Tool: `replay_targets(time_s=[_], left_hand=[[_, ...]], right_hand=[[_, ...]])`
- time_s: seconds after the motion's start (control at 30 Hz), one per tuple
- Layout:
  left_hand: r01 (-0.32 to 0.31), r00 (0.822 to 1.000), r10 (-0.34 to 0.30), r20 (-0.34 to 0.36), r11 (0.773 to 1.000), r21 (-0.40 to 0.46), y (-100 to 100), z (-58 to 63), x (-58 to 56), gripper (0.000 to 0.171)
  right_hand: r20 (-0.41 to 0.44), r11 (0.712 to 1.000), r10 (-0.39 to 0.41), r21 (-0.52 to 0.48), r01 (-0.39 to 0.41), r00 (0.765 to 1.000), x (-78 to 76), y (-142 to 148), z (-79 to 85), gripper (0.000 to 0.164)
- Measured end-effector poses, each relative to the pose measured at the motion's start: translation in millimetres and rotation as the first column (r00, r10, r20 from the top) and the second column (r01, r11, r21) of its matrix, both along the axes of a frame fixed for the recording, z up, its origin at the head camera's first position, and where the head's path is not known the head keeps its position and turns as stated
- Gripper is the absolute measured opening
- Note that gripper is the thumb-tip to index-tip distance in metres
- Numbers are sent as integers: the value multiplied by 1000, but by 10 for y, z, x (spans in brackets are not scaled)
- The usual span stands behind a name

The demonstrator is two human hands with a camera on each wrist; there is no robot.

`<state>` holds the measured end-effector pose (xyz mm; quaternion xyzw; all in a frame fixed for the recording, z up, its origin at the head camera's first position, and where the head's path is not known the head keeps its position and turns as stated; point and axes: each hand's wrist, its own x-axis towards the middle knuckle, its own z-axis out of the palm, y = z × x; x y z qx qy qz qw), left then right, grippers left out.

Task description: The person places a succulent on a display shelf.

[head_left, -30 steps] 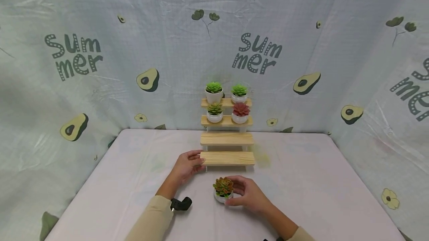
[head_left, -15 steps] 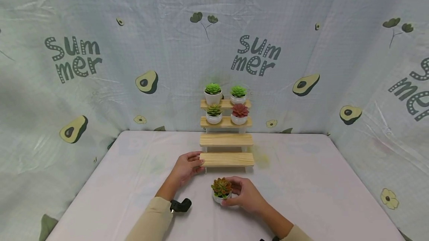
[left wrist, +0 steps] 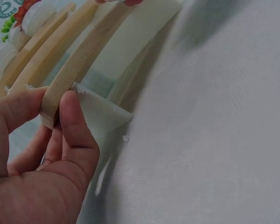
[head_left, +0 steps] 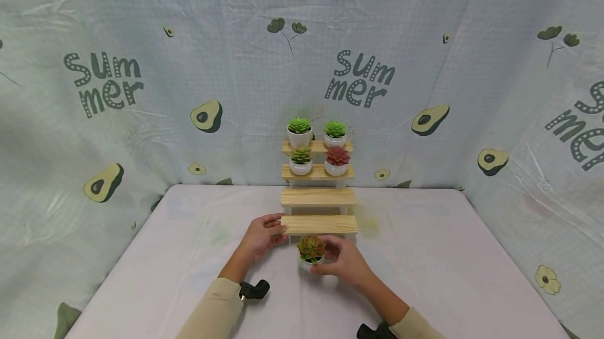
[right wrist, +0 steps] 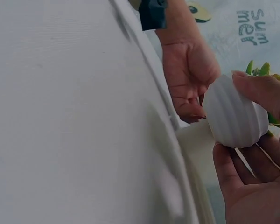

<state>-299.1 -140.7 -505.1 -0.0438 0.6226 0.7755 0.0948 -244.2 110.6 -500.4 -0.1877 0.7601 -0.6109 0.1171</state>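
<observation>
My right hand (head_left: 344, 261) grips a small potted succulent (head_left: 311, 249) with reddish-green leaves, just in front of the lowest step of a wooden tiered stand (head_left: 319, 225). Its ribbed white pot (right wrist: 235, 114) fills the space between thumb and fingers in the right wrist view. At the stand's left end, my left hand (head_left: 262, 236) pinches the lowest board (left wrist: 79, 58) between thumb and fingers. Two bright green succulents in white pots, left (head_left: 299, 132) and right (head_left: 335, 133), stand on the top step. Below them sit a yellow-green succulent (head_left: 301, 161) and a red one (head_left: 337, 161).
A pale cloth covers the table (head_left: 424, 255). Behind it hangs a curtain (head_left: 255, 82) printed with avocados and lettering. The third step (head_left: 318, 197) of the stand is bare wood. Black wrist cameras, left (head_left: 255, 290) and right (head_left: 375, 331), are strapped to both arms.
My right hand has carried the potted succulent forward and slightly left, toward the lowest step. The left hand keeps its hold on the stand's end.
</observation>
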Motion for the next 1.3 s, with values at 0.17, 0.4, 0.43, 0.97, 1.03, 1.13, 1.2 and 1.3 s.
replay_targets(time_s=[0.17, 0.4, 0.43, 0.97, 1.03, 1.13, 1.2, 1.3], left_hand=[[5, 1000, -5, -10, 1000, 9, -6, 2, 5, 51], [11, 1000, -11, -14, 1000, 7, -16, -7, 6, 52], [11, 1000, -11, -14, 1000, 8, -16, -9, 5, 52], [14, 1000, -14, -25, 1000, -12, -3, -35, -5, 47], [15, 1000, -15, -25, 1000, -9, -3, -35, -5, 48], [15, 1000, -15, -27, 1000, -8, -6, -37, -6, 49], [13, 1000, -14, -27, 1000, -7, -7, -38, -5, 49], [13, 1000, -13, -24, 1000, -9, -9, -40, -7, 48]], right_hand=[[-2, 999, -12, -35, 12, 1000, -39, -10, 79, 70], [-52, 999, -29, -27, 27, 998, -105, -42, 155, 65], [-59, 999, -35, -23, 33, 998, -115, -46, 169, 64], [-99, 996, -78, -51, 74, 992, -276, -109, 367, 63], [-99, 995, -86, -51, 81, 991, -299, -119, 386, 64], [-99, 994, -97, -64, 91, 990, -341, -137, 417, 64], [-87, 992, -104, -78, 97, 991, -373, -150, 440, 64], [-74, 990, -124, -78, 118, 989, -418, -169, 464, 64]])
